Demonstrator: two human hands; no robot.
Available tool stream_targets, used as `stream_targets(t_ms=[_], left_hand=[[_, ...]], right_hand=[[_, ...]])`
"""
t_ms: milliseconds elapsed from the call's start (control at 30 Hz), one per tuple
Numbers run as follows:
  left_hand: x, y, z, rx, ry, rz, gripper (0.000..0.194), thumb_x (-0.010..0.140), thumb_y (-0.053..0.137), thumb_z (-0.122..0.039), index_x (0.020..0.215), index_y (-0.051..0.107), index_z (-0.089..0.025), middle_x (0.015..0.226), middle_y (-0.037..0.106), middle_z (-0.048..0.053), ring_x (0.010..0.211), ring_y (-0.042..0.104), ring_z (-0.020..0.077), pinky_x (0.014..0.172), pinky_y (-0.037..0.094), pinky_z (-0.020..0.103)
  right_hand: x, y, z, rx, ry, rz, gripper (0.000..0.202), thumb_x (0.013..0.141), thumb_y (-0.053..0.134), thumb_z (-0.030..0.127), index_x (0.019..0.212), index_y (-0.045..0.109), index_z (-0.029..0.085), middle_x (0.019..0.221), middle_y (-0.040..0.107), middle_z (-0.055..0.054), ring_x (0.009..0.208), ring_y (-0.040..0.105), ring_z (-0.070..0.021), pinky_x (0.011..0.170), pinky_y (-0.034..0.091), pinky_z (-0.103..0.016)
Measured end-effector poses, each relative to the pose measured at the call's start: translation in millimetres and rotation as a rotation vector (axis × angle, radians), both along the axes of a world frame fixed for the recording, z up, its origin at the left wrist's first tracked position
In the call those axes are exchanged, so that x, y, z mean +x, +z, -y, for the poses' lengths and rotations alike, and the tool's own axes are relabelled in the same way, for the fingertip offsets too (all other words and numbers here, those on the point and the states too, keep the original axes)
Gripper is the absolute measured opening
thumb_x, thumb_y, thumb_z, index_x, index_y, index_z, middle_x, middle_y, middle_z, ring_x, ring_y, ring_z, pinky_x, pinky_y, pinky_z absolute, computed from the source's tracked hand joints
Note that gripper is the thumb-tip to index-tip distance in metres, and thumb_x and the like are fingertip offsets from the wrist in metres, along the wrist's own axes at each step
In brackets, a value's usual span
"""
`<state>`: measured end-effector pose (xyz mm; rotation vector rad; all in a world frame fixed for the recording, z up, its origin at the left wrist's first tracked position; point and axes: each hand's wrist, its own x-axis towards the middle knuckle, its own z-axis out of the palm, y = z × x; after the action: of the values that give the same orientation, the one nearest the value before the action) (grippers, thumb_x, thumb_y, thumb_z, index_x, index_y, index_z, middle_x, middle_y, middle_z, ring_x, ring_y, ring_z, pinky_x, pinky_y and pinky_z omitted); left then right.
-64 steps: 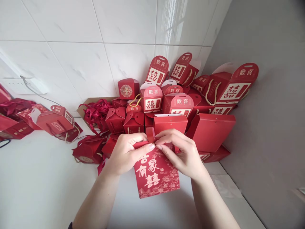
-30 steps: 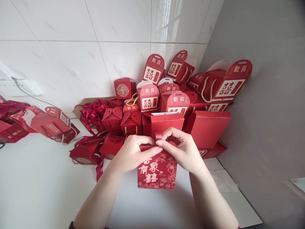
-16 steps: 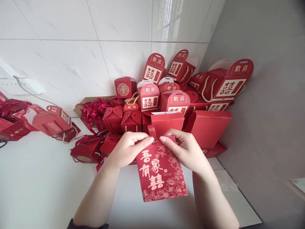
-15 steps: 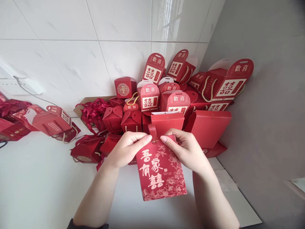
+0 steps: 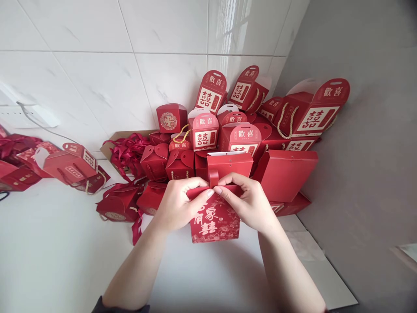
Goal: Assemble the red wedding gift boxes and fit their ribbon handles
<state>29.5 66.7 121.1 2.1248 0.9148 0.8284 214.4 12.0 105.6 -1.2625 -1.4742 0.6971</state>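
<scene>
A red paper gift bag point(image 5: 216, 221) with white characters and a pale flower print hangs between my two hands over the white tabletop. My left hand point(image 5: 180, 202) pinches its top edge from the left, thumb on the front. From the right, my right hand point(image 5: 246, 200) grips the same edge, its thumb tip close to the left one. Between the thumbs a red ribbon handle point(image 5: 213, 178) loops up from the bag's top. The thumbs cover the spot where the ribbon meets the bag. Both hands are closed.
Behind the bag, red gift boxes point(image 5: 203, 132) are piled against the tiled wall point(image 5: 169, 26). Two plain red bags point(image 5: 288, 176) stand at the pile's front right. Red ribbons point(image 5: 132, 152) fill a cardboard box. More boxes point(image 5: 70, 165) lie left, near a power socket point(image 5: 29, 116). A grey wall point(image 5: 358, 143) bounds the right.
The bag's lower end has swung away from me, so its front looks shorter. My thumbs have come together over the ribbon's base, and the ribbon loop now stands more upright.
</scene>
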Motion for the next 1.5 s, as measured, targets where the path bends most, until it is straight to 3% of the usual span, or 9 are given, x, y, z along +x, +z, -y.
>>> stream_targets(t_ms=[167, 400, 533, 633, 767, 933, 1133, 1400, 1500], left_hand=[[-2, -1.4, -6, -0.074, -0.063, 0.037, 0.032, 0.092, 0.06, -0.034, 0.067, 0.059, -0.014, 0.061, 0.05, -0.003, 0.059, 0.044, 0.0082, 0.056, 0.035, 0.021], [-10, 1.4, -15, -0.219, -0.166, 0.089, 0.019, 0.091, 0.059, -0.03, 0.086, 0.07, -0.015, 0.081, 0.069, 0.001, 0.072, 0.061, 0.0134, 0.065, 0.047, 0.021], [-10, 5.4, -4, -0.188, -0.116, -0.005, 0.02, 0.082, 0.072, -0.033, 0.091, 0.075, -0.015, 0.09, 0.075, 0.004, 0.089, 0.069, 0.0208, 0.076, 0.053, 0.024], [-21, 9.3, 5, -0.164, -0.054, -0.08, 0.022, 0.082, 0.072, -0.036, 0.083, 0.075, -0.014, 0.081, 0.075, 0.004, 0.08, 0.07, 0.0205, 0.071, 0.054, 0.025], [-61, 17.3, 11, -0.171, 0.212, -0.094, 0.028, 0.076, 0.077, -0.041, 0.088, 0.077, -0.015, 0.086, 0.077, 0.006, 0.082, 0.071, 0.023, 0.072, 0.055, 0.027], [-141, 27.6, 16, -0.077, 0.64, -0.084, 0.037, 0.079, 0.073, -0.047, 0.091, 0.075, -0.013, 0.084, 0.075, 0.005, 0.077, 0.066, 0.0201, 0.066, 0.049, 0.025], [-232, 14.2, 26, -0.044, 1.156, -0.152, 0.04, 0.081, 0.064, -0.044, 0.112, 0.073, -0.019, 0.104, 0.073, -0.003, 0.083, 0.059, 0.0172, 0.06, 0.043, 0.019], [-292, -1.2, 52, -0.065, 1.545, -0.28, 0.04, 0.08, 0.059, -0.052, 0.112, 0.072, -0.031, 0.056, 0.056, -0.009, 0.056, 0.048, 0.0144, 0.05, 0.036, 0.02], [-320, -14.9, 56, -0.061, 1.527, -0.395, 0.034, 0.077, 0.062, -0.051, 0.104, 0.071, -0.034, 0.053, 0.059, -0.01, 0.063, 0.056, 0.0187, 0.057, 0.039, 0.022]], right_hand=[[5, -3.0, -2, -0.046, 0.064, -0.02, 0.026, 0.092, 0.063, 0.044, 0.091, 0.069, 0.019, 0.08, 0.07, -0.001, 0.066, 0.06, -0.0133, 0.056, 0.046, -0.022], [6, 1.7, 0, -0.085, 0.079, -0.025, 0.028, 0.093, 0.062, 0.044, 0.091, 0.073, 0.019, 0.079, 0.072, -0.001, 0.064, 0.062, -0.0136, 0.057, 0.047, -0.023], [1, 7.1, 7, -0.042, 0.147, 0.06, 0.021, 0.095, 0.06, 0.036, 0.09, 0.073, 0.021, 0.086, 0.074, -0.001, 0.076, 0.066, -0.0151, 0.068, 0.05, -0.024], [2, 11.9, 16, -0.006, 0.188, 0.109, 0.021, 0.097, 0.058, 0.037, 0.091, 0.072, 0.022, 0.091, 0.074, -0.001, 0.079, 0.067, -0.0151, 0.07, 0.051, -0.023], [10, 16.5, 27, -0.007, 0.125, 0.162, 0.026, 0.097, 0.056, 0.044, 0.091, 0.07, 0.022, 0.089, 0.073, -0.003, 0.075, 0.066, -0.0162, 0.058, 0.049, -0.023], [18, 16.9, 31, 0.005, 0.062, 0.241, 0.031, 0.097, 0.055, 0.047, 0.086, 0.068, 0.021, 0.08, 0.071, -0.003, 0.065, 0.061, -0.0162, 0.054, 0.047, -0.025], [11, 12.2, 27, 0.021, 0.123, 0.336, 0.028, 0.099, 0.052, 0.044, 0.086, 0.066, 0.023, 0.083, 0.071, -0.002, 0.068, 0.062, -0.0159, 0.058, 0.047, -0.025], [5, 6.3, 22, -0.002, 0.139, 0.368, 0.028, 0.1, 0.051, 0.044, 0.086, 0.064, 0.023, 0.085, 0.07, -0.002, 0.061, 0.064, -0.0152, 0.049, 0.044, -0.024], [4, 6.2, 22, -0.005, 0.15, 0.375, 0.029, 0.1, 0.05, 0.044, 0.086, 0.064, 0.023, 0.084, 0.07, -0.003, 0.058, 0.063, -0.0153, 0.047, 0.044, -0.024]])
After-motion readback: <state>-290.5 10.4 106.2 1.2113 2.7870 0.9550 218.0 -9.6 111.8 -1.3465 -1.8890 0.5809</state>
